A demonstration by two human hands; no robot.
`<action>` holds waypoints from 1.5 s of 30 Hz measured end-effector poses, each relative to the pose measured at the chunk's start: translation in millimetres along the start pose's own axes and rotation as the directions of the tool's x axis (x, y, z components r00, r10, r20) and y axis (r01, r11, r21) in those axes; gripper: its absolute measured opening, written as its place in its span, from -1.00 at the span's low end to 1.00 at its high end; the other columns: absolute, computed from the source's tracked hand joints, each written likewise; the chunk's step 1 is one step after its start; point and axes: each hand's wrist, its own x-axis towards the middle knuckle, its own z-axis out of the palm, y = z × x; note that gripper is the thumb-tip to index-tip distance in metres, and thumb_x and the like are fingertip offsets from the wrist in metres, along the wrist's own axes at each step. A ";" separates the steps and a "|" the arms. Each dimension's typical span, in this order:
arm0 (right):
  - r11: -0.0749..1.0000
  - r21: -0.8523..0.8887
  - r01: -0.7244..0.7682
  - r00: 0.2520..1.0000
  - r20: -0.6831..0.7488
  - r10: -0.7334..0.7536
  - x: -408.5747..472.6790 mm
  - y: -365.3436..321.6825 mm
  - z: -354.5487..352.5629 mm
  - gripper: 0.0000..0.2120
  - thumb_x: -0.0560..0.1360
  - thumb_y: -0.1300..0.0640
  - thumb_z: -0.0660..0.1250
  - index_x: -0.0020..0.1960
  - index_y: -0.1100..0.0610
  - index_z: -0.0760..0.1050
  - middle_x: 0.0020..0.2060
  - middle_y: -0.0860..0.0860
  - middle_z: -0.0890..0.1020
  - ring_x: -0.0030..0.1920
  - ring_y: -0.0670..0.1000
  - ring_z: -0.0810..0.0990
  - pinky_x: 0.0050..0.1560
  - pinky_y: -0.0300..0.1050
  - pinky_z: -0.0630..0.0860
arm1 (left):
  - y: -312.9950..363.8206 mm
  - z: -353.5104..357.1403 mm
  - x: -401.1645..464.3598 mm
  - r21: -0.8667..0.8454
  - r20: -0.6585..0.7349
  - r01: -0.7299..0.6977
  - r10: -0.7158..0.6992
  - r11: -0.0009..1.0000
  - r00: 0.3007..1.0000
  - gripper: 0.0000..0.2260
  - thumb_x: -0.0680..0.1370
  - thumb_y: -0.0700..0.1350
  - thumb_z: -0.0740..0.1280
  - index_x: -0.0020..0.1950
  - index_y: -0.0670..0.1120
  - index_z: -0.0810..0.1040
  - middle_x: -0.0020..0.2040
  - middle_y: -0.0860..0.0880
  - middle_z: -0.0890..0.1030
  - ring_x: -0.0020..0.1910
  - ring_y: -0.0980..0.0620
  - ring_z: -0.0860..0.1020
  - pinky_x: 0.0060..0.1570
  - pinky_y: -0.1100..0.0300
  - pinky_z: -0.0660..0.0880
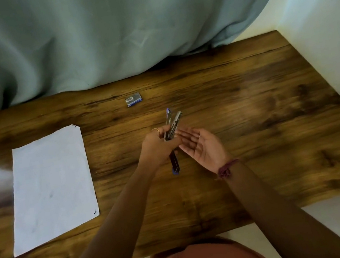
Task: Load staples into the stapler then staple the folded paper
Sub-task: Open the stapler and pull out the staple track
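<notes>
My left hand (158,145) grips a blue and metal stapler (173,126) around its middle, above the wooden table (252,114). The stapler is swung open: its blue top and metal staple channel point away from me, its base end hangs toward me. My right hand (200,147) is right beside it, palm up and fingers spread, fingertips touching the stapler's metal part. A small blue staple box (133,99) lies farther back on the table. The white paper (50,186) lies flat at the left.
A pale blue-green curtain (103,38) hangs over the table's far edge. A white wall (331,43) borders the right side. The table's near edge runs just in front of my lap.
</notes>
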 end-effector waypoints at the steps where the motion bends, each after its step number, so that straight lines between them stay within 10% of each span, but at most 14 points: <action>1: 1.000 0.019 -0.021 1.000 -0.019 0.022 2.6 2.9 0.9 -0.66 0.62 0.15 0.06 0.22 0.31 0.47 0.15 0.19 0.61 0.16 0.09 0.60 0.13 -0.07 0.55 | -1.0 1.8 1.2 0.156 -0.025 -0.057 0.062 0.986 0.998 -0.63 0.45 -0.20 0.43 0.25 -0.05 0.51 -0.08 0.00 0.62 -0.19 0.10 0.61 -0.20 0.26 0.59; 6: 0.984 0.176 -0.032 0.994 -0.097 0.050 12.2 14.0 14.2 -0.70 0.61 0.16 0.04 -0.06 0.27 0.51 -0.29 0.09 0.67 -0.36 -0.02 0.66 -0.41 -0.20 0.57 | -10.7 18.4 -0.1 0.651 0.064 -0.353 0.415 0.672 0.907 -0.54 0.49 -0.15 0.39 0.37 -0.20 0.42 0.26 -0.11 0.37 0.16 0.00 0.46 0.15 0.23 0.46; 12: 0.982 0.190 -0.019 0.987 -0.152 0.048 13.1 16.5 14.9 -0.69 0.62 0.16 0.02 -0.06 0.25 0.50 -0.40 0.04 0.64 -0.46 -0.08 0.61 -0.52 -0.27 0.49 | -21.7 24.0 -1.0 0.814 0.231 -0.451 0.509 0.366 0.829 -0.51 0.57 -0.06 0.30 0.46 -0.14 0.29 0.32 -0.15 0.31 0.21 -0.07 0.41 0.27 0.06 0.41; 17: 0.998 0.059 -0.012 0.982 -0.185 0.022 13.1 8.0 14.2 -0.70 0.61 0.12 0.07 -0.05 0.24 0.52 -0.16 0.11 0.62 -0.17 0.03 0.63 -0.18 -0.16 0.55 | -23.1 16.1 7.0 0.647 0.115 -0.473 0.537 0.598 0.836 -0.53 0.48 -0.21 0.41 0.38 -0.21 0.42 0.26 -0.18 0.41 0.15 -0.08 0.50 0.15 0.24 0.41; 25: 0.950 -0.294 0.101 0.990 -0.062 -0.124 2.2 -21.1 6.1 -0.45 0.61 -0.10 -0.12 0.49 0.17 0.17 0.40 0.15 0.40 0.47 0.07 0.22 0.47 -0.02 0.04 | -41.0 -1.1 27.9 0.555 -0.055 -0.253 0.339 0.793 0.939 -0.44 0.48 -0.06 0.43 0.44 -0.09 0.35 0.38 -0.15 0.35 0.33 -0.07 0.36 0.32 0.14 0.32; 31: 0.795 -0.582 0.168 0.978 -0.001 -0.207 5.0 -41.9 4.9 -0.45 0.60 -0.06 -0.17 0.53 0.16 0.01 0.44 0.12 0.35 0.50 0.05 0.11 0.46 0.06 -0.22 | -53.8 -6.2 35.2 0.514 -0.103 -0.203 0.296 0.833 0.950 -0.44 0.47 -0.03 0.44 0.43 -0.05 0.37 0.35 -0.13 0.39 0.28 -0.01 0.38 0.23 0.18 0.34; 45: 0.524 -0.786 0.328 0.867 0.030 -0.497 6.6 -33.3 -39.8 -0.77 0.58 0.17 0.22 0.05 -0.12 0.57 0.22 -0.11 0.54 0.30 -0.11 0.45 0.33 -0.15 0.36 | -66.4 -11.6 36.3 0.366 -0.128 -0.161 0.221 0.917 0.967 -0.41 0.39 0.06 0.50 0.39 0.08 0.41 0.38 -0.03 0.41 0.26 0.04 0.41 0.16 0.18 0.44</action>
